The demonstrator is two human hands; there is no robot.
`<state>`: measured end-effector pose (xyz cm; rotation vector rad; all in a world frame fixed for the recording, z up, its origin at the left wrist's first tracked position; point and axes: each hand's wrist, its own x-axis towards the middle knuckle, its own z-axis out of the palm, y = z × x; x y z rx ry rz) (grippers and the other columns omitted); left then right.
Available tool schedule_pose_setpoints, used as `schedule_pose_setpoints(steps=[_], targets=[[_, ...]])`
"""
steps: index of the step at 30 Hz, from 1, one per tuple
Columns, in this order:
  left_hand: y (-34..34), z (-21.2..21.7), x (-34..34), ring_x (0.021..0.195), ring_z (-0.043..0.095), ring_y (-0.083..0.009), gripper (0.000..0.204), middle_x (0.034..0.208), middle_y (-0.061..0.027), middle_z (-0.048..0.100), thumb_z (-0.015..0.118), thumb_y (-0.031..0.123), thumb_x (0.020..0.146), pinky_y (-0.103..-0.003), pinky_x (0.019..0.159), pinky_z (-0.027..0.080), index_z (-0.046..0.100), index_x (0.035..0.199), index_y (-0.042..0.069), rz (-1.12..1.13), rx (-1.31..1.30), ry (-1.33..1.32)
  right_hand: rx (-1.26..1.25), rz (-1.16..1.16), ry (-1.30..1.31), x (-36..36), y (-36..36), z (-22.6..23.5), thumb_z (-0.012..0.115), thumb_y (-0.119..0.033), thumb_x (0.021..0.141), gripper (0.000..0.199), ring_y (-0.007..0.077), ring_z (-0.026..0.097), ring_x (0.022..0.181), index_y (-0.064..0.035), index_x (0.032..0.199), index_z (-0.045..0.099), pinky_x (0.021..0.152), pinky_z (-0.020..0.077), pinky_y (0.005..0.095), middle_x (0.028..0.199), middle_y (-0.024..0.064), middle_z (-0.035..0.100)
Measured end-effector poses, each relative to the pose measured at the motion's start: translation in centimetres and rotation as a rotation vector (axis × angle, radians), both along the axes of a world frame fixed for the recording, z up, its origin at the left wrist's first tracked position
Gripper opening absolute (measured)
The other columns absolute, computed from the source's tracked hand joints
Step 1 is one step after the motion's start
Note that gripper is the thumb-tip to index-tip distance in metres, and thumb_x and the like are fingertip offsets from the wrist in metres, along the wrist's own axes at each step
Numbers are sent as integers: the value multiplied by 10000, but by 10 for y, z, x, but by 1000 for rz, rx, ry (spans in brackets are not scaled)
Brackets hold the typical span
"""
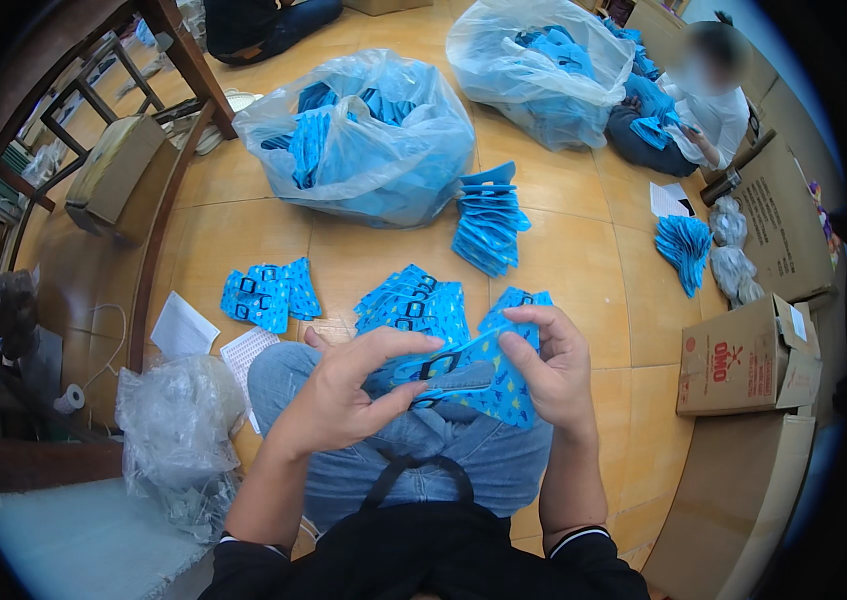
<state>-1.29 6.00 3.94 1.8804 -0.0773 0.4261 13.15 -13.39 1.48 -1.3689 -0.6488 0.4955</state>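
My left hand (349, 385) and my right hand (552, 368) both grip one blue patterned cardboard pack (489, 385) over my lap. A dark insole-like insert (459, 378) shows in its window, under my left fingertips. My right hand pinches the pack's upper edge. On the floor just beyond lie fanned stacks of the same blue packs (414, 300) and a smaller stack (269, 295) to the left.
Two clear plastic bags full of blue packs (369, 135) (544, 60) stand ahead. Another person (694, 110) sits at the far right beside more packs (686, 250). Cardboard boxes (744, 360) stand at right, crumpled plastic (179, 420) at left, wooden furniture (134, 150) far left.
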Motion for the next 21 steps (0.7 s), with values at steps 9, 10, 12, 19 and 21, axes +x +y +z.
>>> schedule_pose_setpoints(steps=[9,10,12,19,21], targets=[[1,-3,-2,956,599,-141,420,1080,-91,608,731,-24,758,-277,828,473,578,1148,19,33,-87,48,8,61,86,3,-3,4,663,-43,879,253,71,568,891,9,1116,591,757,451,210,990,39,616],[0,-3,-2,956,594,-128,421,1079,-84,604,728,-25,762,-268,825,475,575,1153,17,31,-166,76,0,67,100,3,-3,4,663,-48,880,254,71,569,894,9,1116,590,760,452,211,991,40,617],[-2,-3,-2,953,589,-109,427,1075,-75,598,722,-30,767,-250,816,479,567,1163,12,32,-290,128,0,81,135,3,-3,4,660,-56,884,265,71,569,902,9,1130,581,765,454,212,1002,44,617],[-1,2,1,895,601,-87,438,1047,-64,602,702,-46,780,-220,761,504,550,1188,0,108,-400,184,15,159,245,-2,-1,12,611,-52,914,485,77,569,938,3,1351,409,780,454,212,1067,63,607],[0,2,2,866,606,-80,433,1020,-59,612,695,-45,790,-217,740,510,545,1194,-2,131,-410,207,7,174,268,-3,0,13,598,-47,921,546,72,563,933,2,1404,347,769,449,205,1070,65,604]])
